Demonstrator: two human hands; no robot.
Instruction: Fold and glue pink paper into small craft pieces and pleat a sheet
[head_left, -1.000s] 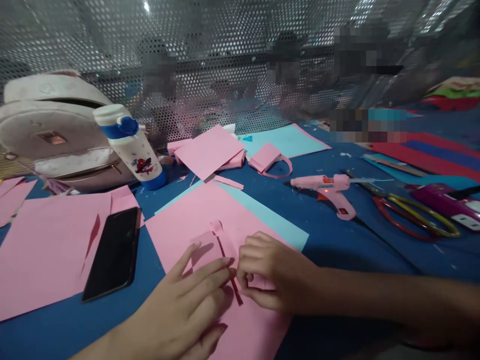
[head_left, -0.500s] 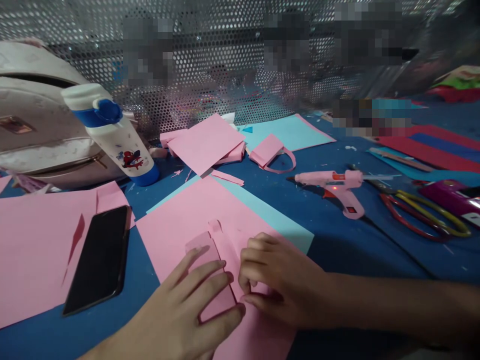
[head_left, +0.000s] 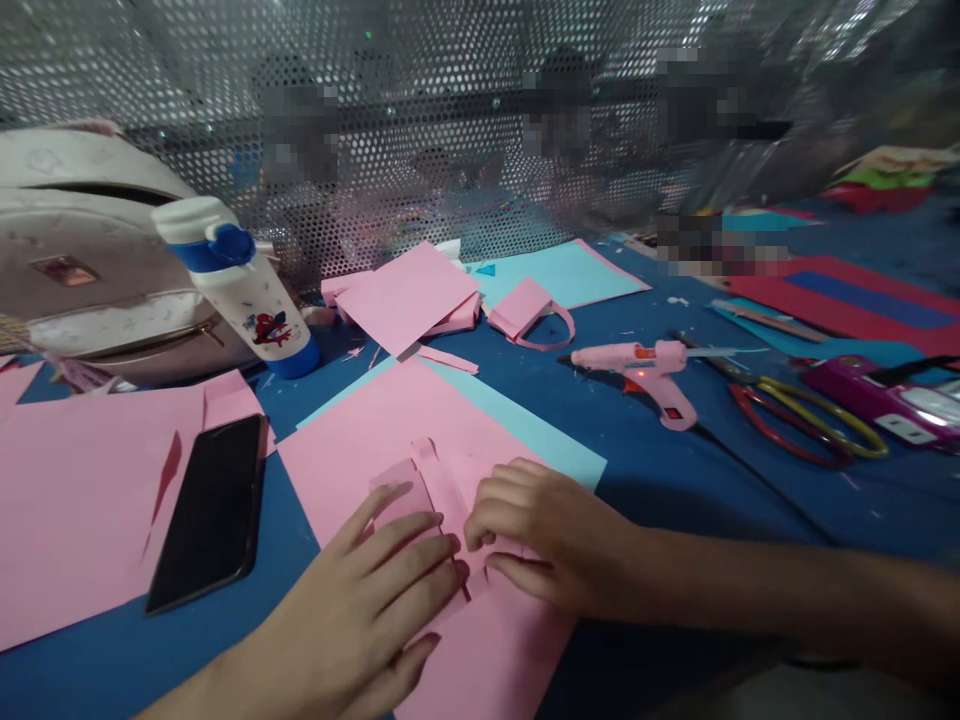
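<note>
My left hand lies with its fingers stretched out over a small folded piece of pink paper, holding it down. Beside that piece runs a narrow pink paper strip with a curled far end. My right hand is closed, its fingers bent and its thumb at the near part of the strip; the fingertips partly hide what they pinch. Under both hands lies a large pink sheet, on top of a light blue sheet.
To the right lie a pink glue gun with a lit red light, pliers and a purple device. A black phone, a white bottle and a backpack are left. A small pink paper bag stands behind.
My left fingers have drawn closer together and slid slightly back left. My right hand has shifted slightly left along the strip. The camera view has turned a little.
</note>
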